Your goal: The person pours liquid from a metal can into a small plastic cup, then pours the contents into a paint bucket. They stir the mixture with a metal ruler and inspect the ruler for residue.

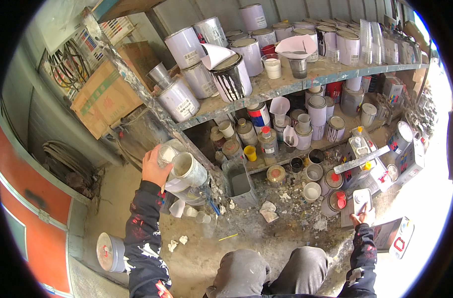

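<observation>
Out to the left, my left hand (155, 166) is closed round a clear plastic cup (167, 154). Right beside it is a paint-smeared white bucket (190, 169), standing with other pails by the shelf post. On the far right, the fingers of my right hand (364, 217) grip a small rectangular can (361, 199) with a pale top. Close to that hand stand a round can with a red cap (338, 200) and a grey box-shaped can (385, 233).
A paint-stained shelf (291, 79) full of lilac tins runs across the back. Below it are bottles, a yellow cup (249, 153) and a grey square tub (240, 185). Crumpled paper (269, 211) lies on the floor. A lidded pail (110, 252) stands at left.
</observation>
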